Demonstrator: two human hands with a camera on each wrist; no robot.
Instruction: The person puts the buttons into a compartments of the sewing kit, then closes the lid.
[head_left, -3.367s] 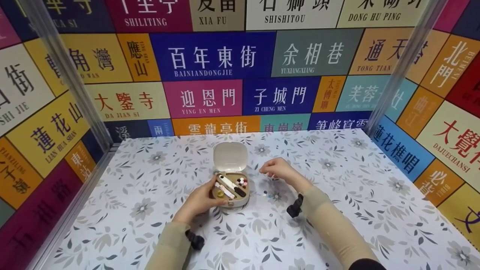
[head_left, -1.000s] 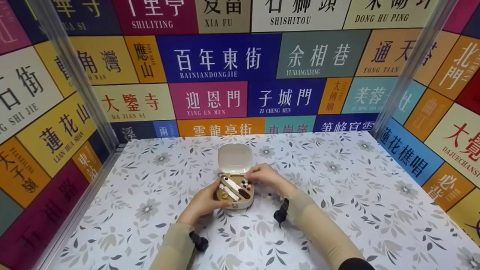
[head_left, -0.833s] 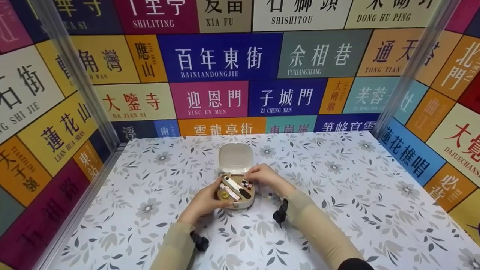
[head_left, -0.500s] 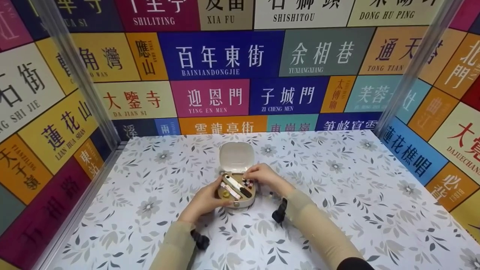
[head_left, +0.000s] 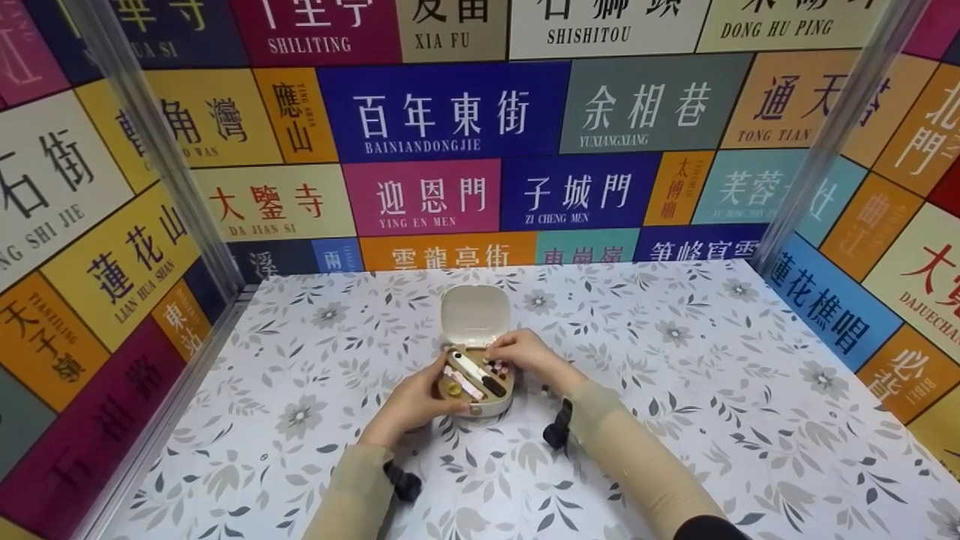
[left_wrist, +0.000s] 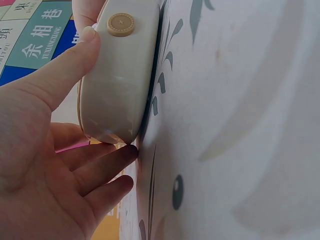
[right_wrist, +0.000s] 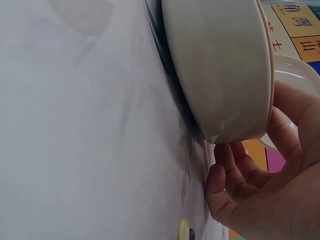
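Observation:
A small cream box (head_left: 495, 407) stands on the table with its lid (head_left: 475, 313) raised. My left hand (head_left: 409, 401) grips its front left side; the left wrist view shows the thumb by a tan button clasp (left_wrist: 121, 24) and fingers at the side wall. Inside lie a white stick with a black end (head_left: 493, 386), a pink-and-white strip (head_left: 465, 382), a yellow round piece (head_left: 454, 390) and several small beads or buttons (head_left: 501, 368). At the back right compartment, my right hand (head_left: 529, 356) reaches over the rim with thumb and forefinger close together. Their tips are hidden in the right wrist view.
A few tiny discs (head_left: 546, 390) lie on the table right of the box, under the right wrist; a yellow one (right_wrist: 183, 230) shows in the right wrist view. The flower-patterned table (head_left: 300, 480) is bounded by sign-covered walls (head_left: 442, 112).
From above the table right of the box, my right hand has moved left to the right compartment. It has stayed there over the last second. The left hand keeps its grip on the box.

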